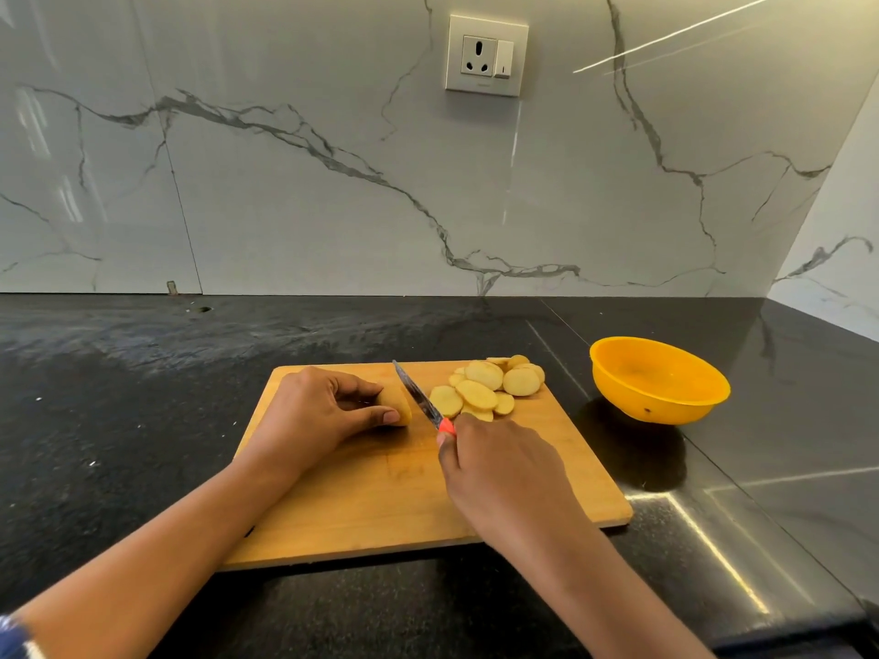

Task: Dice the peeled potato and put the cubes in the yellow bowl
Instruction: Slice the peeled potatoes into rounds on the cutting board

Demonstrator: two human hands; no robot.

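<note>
A wooden cutting board (380,506) lies on the dark counter. My left hand (309,416) grips the remaining end of the peeled potato (398,404) near the board's far left. My right hand (499,473) holds a knife (418,397) by its red handle, with the blade just to the right of the potato piece. Several round potato slices (485,387) lie in a pile at the board's far right. The yellow bowl (659,380) stands on the counter to the right of the board, and nothing shows inside it.
The black counter (142,397) runs back to a marble wall with a socket (485,54). A side wall closes the corner at the right. A steel surface (780,525) adjoins the counter at the near right.
</note>
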